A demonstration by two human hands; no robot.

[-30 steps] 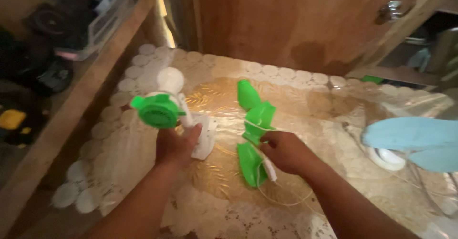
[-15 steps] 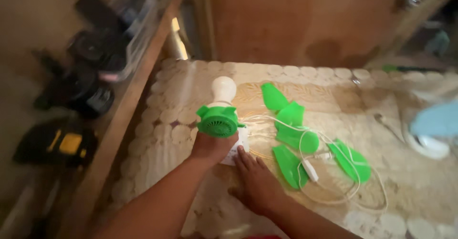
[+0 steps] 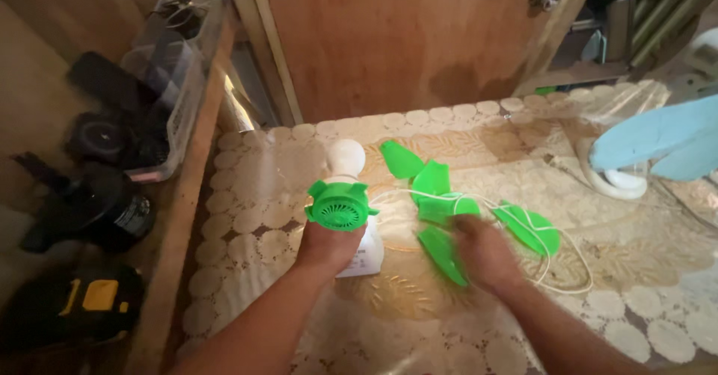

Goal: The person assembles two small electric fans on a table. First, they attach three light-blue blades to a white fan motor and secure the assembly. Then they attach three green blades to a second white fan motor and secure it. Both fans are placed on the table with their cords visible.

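Observation:
My left hand (image 3: 327,246) grips the stem of a small fan body with a green ribbed motor housing (image 3: 339,205) and a white rounded front (image 3: 346,156), standing on its white base (image 3: 364,258). Green fan blades (image 3: 432,188) lie on the lace tablecloth to the right, one more blade (image 3: 527,227) farther right. A white cord (image 3: 523,218) loops over the blades. My right hand (image 3: 484,251) is blurred, over the nearest blade and the cord; whether it holds anything is unclear.
A table with a lace cloth under clear plastic (image 3: 643,270) stands against a wooden door (image 3: 396,38). A light blue fan (image 3: 658,139) with a white base sits at the right. Dark tools and a clear bin (image 3: 161,68) lie left of the table.
My right hand left the table beside the fan base and moved right onto the green blades and cord. My left hand still holds the fan body upright. The camera tilted up.

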